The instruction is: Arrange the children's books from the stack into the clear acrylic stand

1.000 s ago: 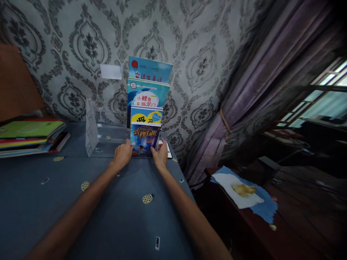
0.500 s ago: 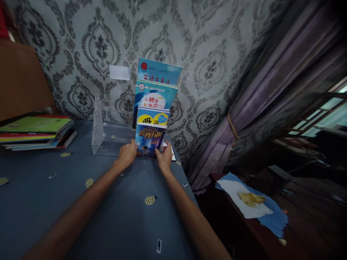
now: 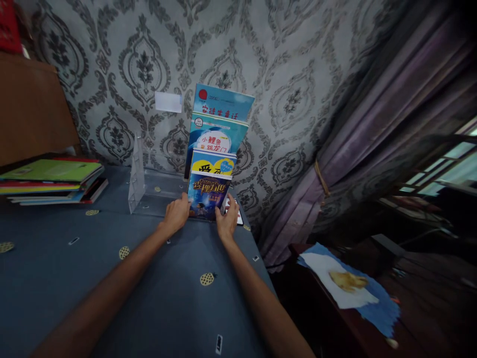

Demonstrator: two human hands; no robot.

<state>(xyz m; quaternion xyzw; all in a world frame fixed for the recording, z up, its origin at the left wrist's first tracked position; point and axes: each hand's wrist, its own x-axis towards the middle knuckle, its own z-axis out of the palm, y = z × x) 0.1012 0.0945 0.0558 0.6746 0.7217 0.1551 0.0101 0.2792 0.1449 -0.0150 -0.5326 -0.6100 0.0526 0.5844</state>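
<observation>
2 hands, 1 each side of the dk blue bk (image 3: 208, 196), which stands upright, front of a row at R end of 1 clear rack (image 3: 136, 174). L hand (image 3: 177, 215) grips its L edge; R hand (image 3: 227, 219) grips its R edge, thumb on cover. 4 covers show, stepped up twd wall (image 3: 283, 74): the dk blue, then 1 yellow/blue bk (image 3: 208, 161), 1 teal bk (image 3: 227, 128), 1 lt blue bk (image 3: 223, 99) tallest. 1 phone-like item (image 3: 237, 215) flat by R hand, part hidden. 1 bk pile (image 3: 52, 174) far L on table (image 3: 167, 298), no. of bks unclear. 1 tied curtain (image 3: 335, 129), R.
</observation>
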